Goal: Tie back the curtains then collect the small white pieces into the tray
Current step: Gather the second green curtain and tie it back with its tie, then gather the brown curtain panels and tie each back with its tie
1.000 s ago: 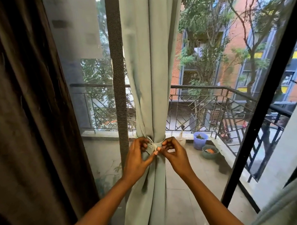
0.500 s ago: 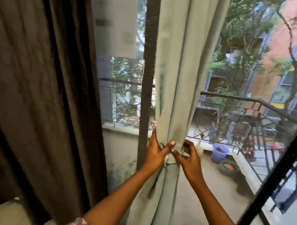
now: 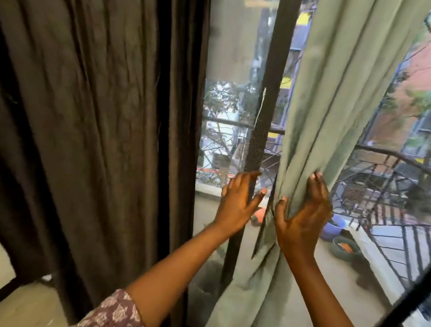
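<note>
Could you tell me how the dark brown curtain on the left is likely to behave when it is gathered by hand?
The dark brown curtain hangs in deep, soft folds, so it will probably bunch floppily. Its dense, opaque look suggests it is fairly heavy, likely needing both hands.

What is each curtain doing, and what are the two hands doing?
green curtain: gathered in folds, held at the waist.
brown curtain: hanging loose, not tied.
right hand: fingers and thumb curled round the green curtain.
left hand: open, holding nothing.

Balcony floor [image 3: 367,288] w/ 2 tubs: purple [image 3: 334,225], dark [image 3: 344,247].
</note>
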